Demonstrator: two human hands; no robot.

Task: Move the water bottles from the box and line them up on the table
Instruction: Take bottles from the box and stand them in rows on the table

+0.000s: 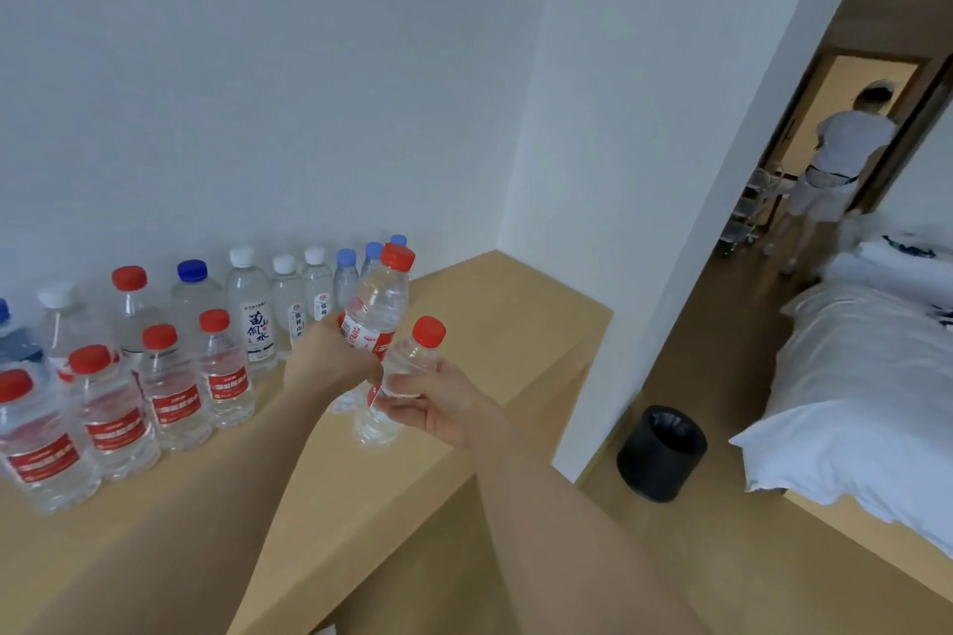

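Above the light wooden table (495, 320), the left hand (330, 358) grips a red-capped clear plastic bottle (376, 299); just right, the right hand (443, 407) grips a second red-capped bottle (412, 358).

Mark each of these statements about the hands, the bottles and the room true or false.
1. The left hand grips the larger red-capped bottle and the right hand the smaller red-capped bottle. True.
2. Every bottle standing on the table has a red cap. False: the back row includes a white-capped bottle and a blue-capped bottle.
3. A black bin stands on the floor to the right of the table. True.
4. The front-row bottles with red labels lie on their sides. False: they stand upright.
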